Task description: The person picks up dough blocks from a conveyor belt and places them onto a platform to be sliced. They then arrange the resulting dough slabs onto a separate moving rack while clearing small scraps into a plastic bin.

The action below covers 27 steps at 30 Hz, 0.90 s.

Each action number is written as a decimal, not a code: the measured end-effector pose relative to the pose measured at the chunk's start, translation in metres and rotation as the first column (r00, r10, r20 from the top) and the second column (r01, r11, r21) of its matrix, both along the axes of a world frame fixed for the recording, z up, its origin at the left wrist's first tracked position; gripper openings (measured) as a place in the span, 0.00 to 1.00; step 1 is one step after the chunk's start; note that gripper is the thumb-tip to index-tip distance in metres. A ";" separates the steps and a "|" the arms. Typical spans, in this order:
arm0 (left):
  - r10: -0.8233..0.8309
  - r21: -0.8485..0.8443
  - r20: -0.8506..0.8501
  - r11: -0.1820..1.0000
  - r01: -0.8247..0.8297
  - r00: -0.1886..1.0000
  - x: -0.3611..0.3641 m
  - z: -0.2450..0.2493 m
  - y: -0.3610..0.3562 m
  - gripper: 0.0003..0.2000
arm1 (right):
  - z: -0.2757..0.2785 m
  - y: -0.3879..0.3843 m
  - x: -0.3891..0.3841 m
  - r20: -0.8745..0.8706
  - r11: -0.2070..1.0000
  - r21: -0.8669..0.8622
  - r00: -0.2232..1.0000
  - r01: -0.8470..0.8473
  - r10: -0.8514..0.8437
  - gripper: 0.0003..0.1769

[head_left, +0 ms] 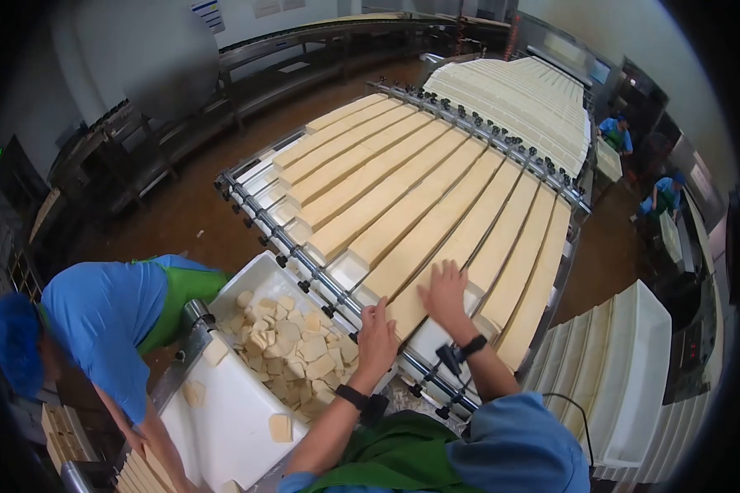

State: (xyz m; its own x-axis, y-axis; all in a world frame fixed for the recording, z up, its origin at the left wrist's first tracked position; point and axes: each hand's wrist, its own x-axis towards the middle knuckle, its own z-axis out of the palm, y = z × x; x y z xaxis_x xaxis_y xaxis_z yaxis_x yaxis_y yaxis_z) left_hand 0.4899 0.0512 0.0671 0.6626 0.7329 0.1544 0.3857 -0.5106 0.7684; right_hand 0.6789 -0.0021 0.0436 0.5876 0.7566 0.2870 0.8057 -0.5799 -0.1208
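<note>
A: How do the strips look?
B: Pale cream, long and straight-edged, side by side with narrow gaps, their near ends staggered. The handled strip (462,238) lies right of the middle, on the conveyor, its near end by the person's hands.
A: And the fingers?
B: The left hand (376,341) is at that near end, fingers close together; whether they pinch it, I cannot tell. The right hand (450,300) lies over the strip, fingers slightly spread.
A: What's hard to make out?
B: At lower left, a co-worker's (99,304) hands are partly cut off. The right hand hides part of the handled strip. At far right, 2 people (666,197) are too small for detail.
A: And around?
B: From the left, a white counter (197,435) with loose pieces, then a white tub (251,275) heaped with flat, pale pieces (292,341). A metal rail (265,217) with dark knobs crosses before the strips' near ends, in the way. Stacked white trays (584,353) stand at right.
</note>
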 end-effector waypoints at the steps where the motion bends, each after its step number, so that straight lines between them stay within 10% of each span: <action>1: -0.019 -0.003 0.035 1.000 0.019 0.999 -0.002 0.000 0.002 0.27 | -0.001 -0.006 -0.016 -0.110 0.993 0.066 0.988 -0.098 0.105 0.39; 5: -0.083 -0.063 0.158 0.994 0.093 0.984 -0.014 0.007 0.004 0.29 | 0.007 -0.027 -0.079 -0.393 0.926 0.209 0.840 -0.315 0.375 0.40; 13: 0.143 -0.065 0.228 0.989 -0.131 0.963 -0.040 -0.001 0.000 0.32 | 0.014 -0.023 -0.088 0.078 0.844 0.134 0.855 -0.519 0.513 0.29; 27: 0.594 0.124 -0.007 0.799 -0.588 0.805 -0.251 -0.018 -0.013 0.27 | 0.009 -0.016 -0.092 0.144 0.840 0.126 0.848 -0.528 0.511 0.14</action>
